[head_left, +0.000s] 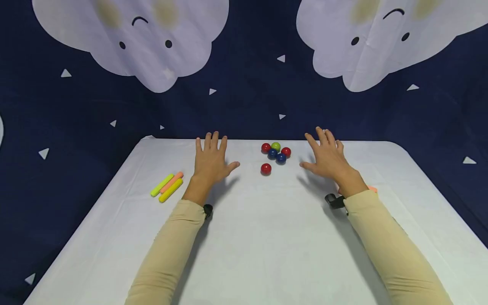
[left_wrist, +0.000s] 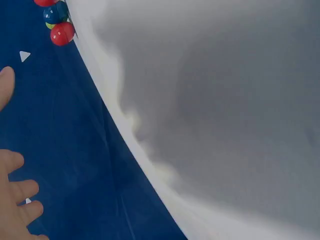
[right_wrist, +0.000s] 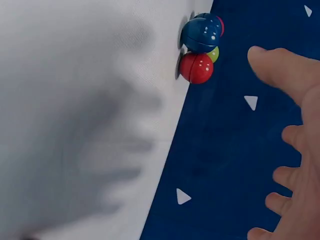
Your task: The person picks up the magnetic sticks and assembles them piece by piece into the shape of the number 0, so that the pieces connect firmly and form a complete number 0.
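Observation:
Both hands hover over the white table, fingers spread and holding nothing. The left hand (head_left: 211,163) is between three chalk-like sticks and a group of shiny balls, with its thumb toward the balls. To the right of the balls, the right hand (head_left: 325,159) also points its thumb at them. The group has a green ball (head_left: 276,146), a red ball (head_left: 286,152), another red ball (head_left: 265,148), a blue ball (head_left: 272,153) and a second blue ball (head_left: 281,159). A third red ball (head_left: 266,169) lies a little nearer. In the right wrist view, a blue ball (right_wrist: 201,35) shows beyond the thumb.
On the left lie a lime stick (head_left: 162,185), an orange stick (head_left: 172,182) and a yellow stick (head_left: 170,190) side by side. Something orange (head_left: 372,189) is mostly hidden behind the right wrist. A dark blue cloth (head_left: 244,106) with clouds hangs behind the table's far edge.

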### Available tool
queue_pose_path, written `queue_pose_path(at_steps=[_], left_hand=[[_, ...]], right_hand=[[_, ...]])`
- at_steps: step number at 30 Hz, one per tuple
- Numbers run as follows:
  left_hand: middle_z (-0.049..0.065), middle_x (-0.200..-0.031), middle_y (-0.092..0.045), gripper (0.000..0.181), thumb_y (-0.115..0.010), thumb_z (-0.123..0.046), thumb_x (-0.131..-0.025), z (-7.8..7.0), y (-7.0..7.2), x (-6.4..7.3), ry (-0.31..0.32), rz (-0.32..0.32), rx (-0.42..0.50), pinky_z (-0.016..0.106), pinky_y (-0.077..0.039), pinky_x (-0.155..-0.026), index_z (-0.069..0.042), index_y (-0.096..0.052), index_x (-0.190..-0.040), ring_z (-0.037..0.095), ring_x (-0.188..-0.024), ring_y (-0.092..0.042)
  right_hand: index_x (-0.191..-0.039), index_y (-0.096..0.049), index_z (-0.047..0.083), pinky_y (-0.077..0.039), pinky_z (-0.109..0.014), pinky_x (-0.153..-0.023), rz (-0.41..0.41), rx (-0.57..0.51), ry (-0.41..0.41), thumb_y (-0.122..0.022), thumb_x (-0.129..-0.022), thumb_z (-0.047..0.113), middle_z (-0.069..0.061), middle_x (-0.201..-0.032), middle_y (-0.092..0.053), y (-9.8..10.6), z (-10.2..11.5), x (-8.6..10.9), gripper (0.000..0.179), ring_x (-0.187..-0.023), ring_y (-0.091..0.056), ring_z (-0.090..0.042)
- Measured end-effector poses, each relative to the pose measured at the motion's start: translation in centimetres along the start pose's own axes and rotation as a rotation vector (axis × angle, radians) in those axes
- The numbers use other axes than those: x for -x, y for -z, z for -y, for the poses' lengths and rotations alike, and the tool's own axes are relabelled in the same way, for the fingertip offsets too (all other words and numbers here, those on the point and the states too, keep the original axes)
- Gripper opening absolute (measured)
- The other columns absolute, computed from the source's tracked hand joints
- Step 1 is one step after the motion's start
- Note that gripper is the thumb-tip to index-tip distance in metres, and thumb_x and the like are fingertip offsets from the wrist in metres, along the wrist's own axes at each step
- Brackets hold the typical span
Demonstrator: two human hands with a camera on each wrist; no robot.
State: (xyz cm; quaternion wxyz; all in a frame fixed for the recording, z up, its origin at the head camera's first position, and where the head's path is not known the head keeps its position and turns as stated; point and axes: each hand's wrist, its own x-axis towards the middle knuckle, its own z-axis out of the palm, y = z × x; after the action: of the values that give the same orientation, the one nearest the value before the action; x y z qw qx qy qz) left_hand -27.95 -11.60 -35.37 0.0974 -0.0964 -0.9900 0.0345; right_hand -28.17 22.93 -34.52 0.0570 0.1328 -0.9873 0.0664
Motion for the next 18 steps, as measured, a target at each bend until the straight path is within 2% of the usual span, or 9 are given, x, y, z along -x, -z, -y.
queue_pose_path(at_steps=[3, 6, 12, 15, 18], left_hand=[[0.018, -0.166, -0.014, 0.089, -0.054, -0.063, -0.093, 1.0, 0.6, 0.6, -0.023, 0.032, 0.022, 0.061, -0.009, -0.123, -0.012, -0.022, -0.158, 0.038, -0.155, -0.009], [0.021, -0.165, -0.017, 0.08, -0.058, -0.051, -0.095, 2.7, 1.0, 1.5, -0.046, 0.058, 0.055, 0.061, -0.012, -0.122, -0.009, -0.027, -0.156, 0.04, -0.154, -0.013], [0.026, -0.151, -0.042, 0.059, -0.063, -0.03, -0.094, 7.0, 1.1, 3.9, -0.089, 0.06, 0.091, 0.059, -0.031, -0.115, -0.001, -0.048, -0.143, 0.043, -0.142, -0.037], [0.026, -0.144, -0.05, 0.05, -0.06, -0.022, -0.094, 8.9, 1.0, 5.2, -0.073, 0.12, 0.193, 0.058, -0.039, -0.109, 0.0, -0.054, -0.139, 0.043, -0.134, -0.047], [0.025, -0.14, -0.054, 0.045, -0.057, -0.02, -0.096, 10.5, 0.9, 6.0, -0.018, 0.175, 0.269, 0.058, -0.041, -0.108, 0.0, -0.057, -0.136, 0.044, -0.131, -0.05]], right_hand=[[-0.156, -0.023, 0.01, -0.017, -0.075, -0.11, 0.021, 0.0, 0.023, -0.07, -0.088, 0.04, -0.027, -0.164, -0.007, 0.5, 0.0, 0.5, 0.088, -0.149, -0.006, -0.05], [-0.155, -0.027, 0.008, -0.02, -0.074, -0.109, 0.041, -0.002, 0.06, -0.07, -0.088, 0.035, -0.028, -0.163, -0.01, 0.8, -0.1, 1.3, 0.085, -0.148, -0.008, -0.051], [-0.153, -0.033, 0.008, -0.028, -0.074, -0.103, 0.107, -0.023, 0.15, -0.071, -0.089, 0.031, -0.028, -0.161, -0.017, 0.5, -0.5, 4.5, 0.077, -0.146, -0.015, -0.053], [-0.152, -0.036, 0.009, -0.029, -0.075, -0.1, 0.145, -0.076, 0.18, -0.071, -0.09, 0.03, -0.028, -0.16, -0.021, 0.4, -1.0, 6.4, 0.074, -0.145, -0.017, -0.053], [-0.15, -0.039, 0.009, -0.027, -0.078, -0.1, 0.16, -0.12, 0.171, -0.071, -0.09, 0.029, -0.027, -0.16, -0.023, 0.3, -1.6, 7.8, 0.071, -0.145, -0.018, -0.053]])
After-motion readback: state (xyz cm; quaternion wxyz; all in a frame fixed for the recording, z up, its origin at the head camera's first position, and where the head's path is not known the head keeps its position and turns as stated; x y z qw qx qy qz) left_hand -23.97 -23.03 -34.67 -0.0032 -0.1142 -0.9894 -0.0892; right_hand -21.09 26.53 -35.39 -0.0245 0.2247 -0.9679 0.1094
